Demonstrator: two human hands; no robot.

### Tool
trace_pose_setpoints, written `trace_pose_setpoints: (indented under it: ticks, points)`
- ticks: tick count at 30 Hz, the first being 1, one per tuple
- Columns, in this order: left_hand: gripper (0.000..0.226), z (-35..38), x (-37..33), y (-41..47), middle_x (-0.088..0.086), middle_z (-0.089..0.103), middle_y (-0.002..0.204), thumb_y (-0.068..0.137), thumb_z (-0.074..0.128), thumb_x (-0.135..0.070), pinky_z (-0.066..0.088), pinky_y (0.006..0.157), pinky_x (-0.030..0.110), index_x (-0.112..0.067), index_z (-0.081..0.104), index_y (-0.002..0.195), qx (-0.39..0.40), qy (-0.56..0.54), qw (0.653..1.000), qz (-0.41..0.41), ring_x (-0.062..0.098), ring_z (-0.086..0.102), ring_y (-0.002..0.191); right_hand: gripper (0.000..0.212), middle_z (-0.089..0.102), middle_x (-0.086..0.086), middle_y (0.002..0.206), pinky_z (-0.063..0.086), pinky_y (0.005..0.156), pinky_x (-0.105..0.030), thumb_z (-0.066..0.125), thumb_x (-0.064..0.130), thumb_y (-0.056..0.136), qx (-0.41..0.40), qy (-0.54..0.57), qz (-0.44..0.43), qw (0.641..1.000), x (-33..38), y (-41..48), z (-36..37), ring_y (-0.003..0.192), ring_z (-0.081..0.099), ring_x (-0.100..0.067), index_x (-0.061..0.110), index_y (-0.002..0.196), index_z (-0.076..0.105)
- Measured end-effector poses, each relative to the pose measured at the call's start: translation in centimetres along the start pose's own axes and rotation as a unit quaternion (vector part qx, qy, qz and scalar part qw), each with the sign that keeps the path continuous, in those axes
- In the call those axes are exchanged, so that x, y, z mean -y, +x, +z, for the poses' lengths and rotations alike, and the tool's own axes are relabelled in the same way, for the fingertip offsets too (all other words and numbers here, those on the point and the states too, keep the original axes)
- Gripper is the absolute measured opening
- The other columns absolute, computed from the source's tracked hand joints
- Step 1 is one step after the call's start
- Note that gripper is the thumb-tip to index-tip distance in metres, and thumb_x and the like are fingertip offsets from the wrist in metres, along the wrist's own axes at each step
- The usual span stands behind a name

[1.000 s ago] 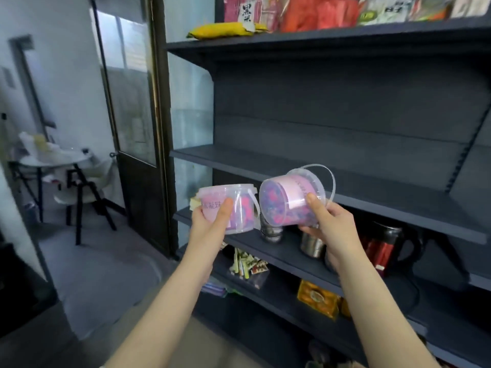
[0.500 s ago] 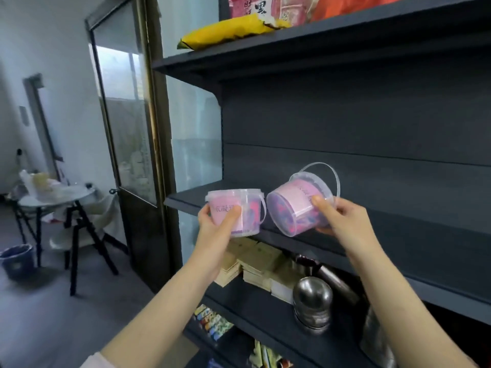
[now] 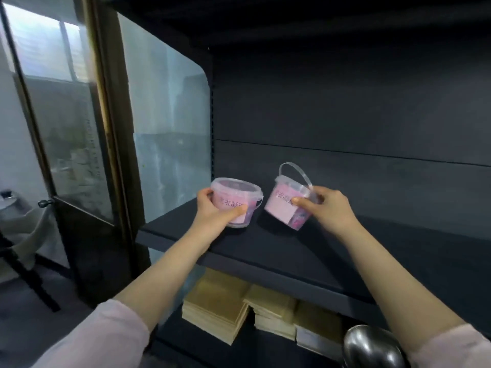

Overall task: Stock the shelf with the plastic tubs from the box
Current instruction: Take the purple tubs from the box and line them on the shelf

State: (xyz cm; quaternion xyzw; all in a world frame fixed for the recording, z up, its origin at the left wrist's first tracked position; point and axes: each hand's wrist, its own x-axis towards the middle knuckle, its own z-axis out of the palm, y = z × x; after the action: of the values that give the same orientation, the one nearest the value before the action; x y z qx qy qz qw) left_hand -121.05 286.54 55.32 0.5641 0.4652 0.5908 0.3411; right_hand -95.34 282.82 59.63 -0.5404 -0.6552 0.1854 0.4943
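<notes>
The left hand grips the first round clear plastic tub with a pink label by its side wall, with the thumb on the near face over the label and the fingers curled round the left side. This tub is upright at the left end of the dark grey metal shelf. Its base is at the shelf surface; contact cannot be confirmed.

The right hand grips the second round clear plastic tub with a pink label, thumb on the near side, fingers wrapped behind. This tub is tilted, lid leaning left, with its thin clear bail handle raised. It sits over the shelf just right of the first tub, apart from it.

A translucent side panel closes the left end of the shelf. A dark-framed glass door stands farther left. The lower shelf carries stacks of flat tan packets and, at the near right, a round polished steel vessel
</notes>
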Motion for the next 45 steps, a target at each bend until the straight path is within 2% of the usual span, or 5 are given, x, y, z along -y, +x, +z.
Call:
trace_pose_setpoints:
  ticks: [6, 13, 22, 28, 45]
  points:
    - [0.089, -1.9, 5.8, 8.7, -0.005, 0.041, 0.124, 0.051, 0.087, -0.042, 0.04, 0.083, 0.016, -0.031, 0.027, 0.116, 0.128, 0.043, 0.991, -0.014, 0.008, 0.047, 0.114, 0.048, 0.07, 0.005, 0.109, 0.046, 0.074, -0.01, 0.068, 0.046, 0.084, 0.006, -0.038, 0.059, 0.998, -1.5, 4.0, 6.2, 0.094, 0.065, -0.003, 0.016, 0.12, 0.066]
    - [0.124, -1.3, 8.7, 14.2, -0.008, 0.03, 0.136, 0.057, 0.09, -0.029, 0.035, 0.105, 0.029, -0.037, -0.001, 0.141, 0.171, 0.06, 0.983, -0.016, 0.014, 0.038, 0.127, 0.043, 0.07, 0.015, 0.095, 0.043, 0.082, -0.017, 0.049, 0.059, 0.09, -0.046, 0.021, 0.125, 0.991, -2.5, 7.9, 8.9, 0.093, 0.063, 0.0, 0.024, 0.098, 0.074]
    - [0.111, -0.9, 10.9, 19.2, -0.004, 0.026, 0.146, 0.046, 0.074, -0.075, 0.035, 0.109, 0.037, -0.043, 0.017, 0.135, 0.216, 0.057, 0.975, -0.014, 0.011, 0.037, 0.129, 0.041, 0.038, -0.007, 0.144, 0.038, 0.109, -0.042, 0.044, 0.022, 0.1, -0.211, 0.038, 0.145, 0.966, -4.9, 12.1, 10.9, 0.128, 0.044, -0.023, 0.03, 0.14, 0.043]
    - [0.085, -0.9, 12.0, 20.7, -0.019, 0.05, 0.123, 0.038, 0.076, -0.077, 0.046, 0.084, 0.014, -0.048, 0.037, 0.108, 0.202, -0.038, 0.978, -0.022, -0.008, 0.052, 0.111, 0.078, 0.039, 0.003, 0.125, 0.044, 0.095, -0.034, 0.065, 0.074, 0.062, -0.068, -0.1, 0.182, 0.976, -4.3, 11.4, 9.3, 0.111, 0.051, -0.017, 0.031, 0.127, 0.052]
    - [0.089, 1.5, 13.1, 23.0, -0.024, 0.05, 0.115, 0.053, 0.081, -0.062, 0.047, 0.067, 0.006, -0.034, 0.034, 0.124, 0.142, -0.038, 0.989, 0.004, -0.013, 0.057, 0.093, 0.054, 0.049, -0.001, 0.135, 0.045, 0.101, -0.036, 0.072, 0.039, 0.082, -0.057, -0.146, 0.121, 0.98, -6.2, 12.7, 10.6, 0.117, 0.054, -0.02, 0.021, 0.129, 0.055]
